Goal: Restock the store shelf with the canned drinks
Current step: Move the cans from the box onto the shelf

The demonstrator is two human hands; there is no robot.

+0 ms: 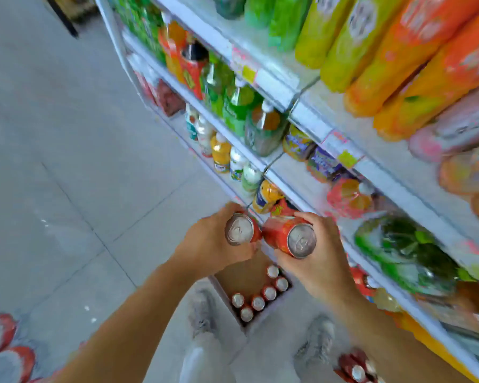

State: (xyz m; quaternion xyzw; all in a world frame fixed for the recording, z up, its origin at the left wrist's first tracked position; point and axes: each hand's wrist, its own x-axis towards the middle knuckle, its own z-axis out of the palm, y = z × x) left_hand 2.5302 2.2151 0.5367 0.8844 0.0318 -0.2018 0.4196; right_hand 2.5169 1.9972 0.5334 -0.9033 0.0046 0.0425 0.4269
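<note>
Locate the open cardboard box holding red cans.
The cardboard box sits on the floor at lower centre of the head view, just beneath the left hand and right hand, beside the shelf and ahead of the grey shoes.

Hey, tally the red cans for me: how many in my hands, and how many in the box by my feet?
Held cans: 2 (left hand 1, right hand 1)
Boxed cans, in the cardboard box: 6
Total: 8

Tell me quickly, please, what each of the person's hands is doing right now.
Left hand: grips a red aluminium drink can.
Right hand: grips a second red aluminium drink can.
</note>
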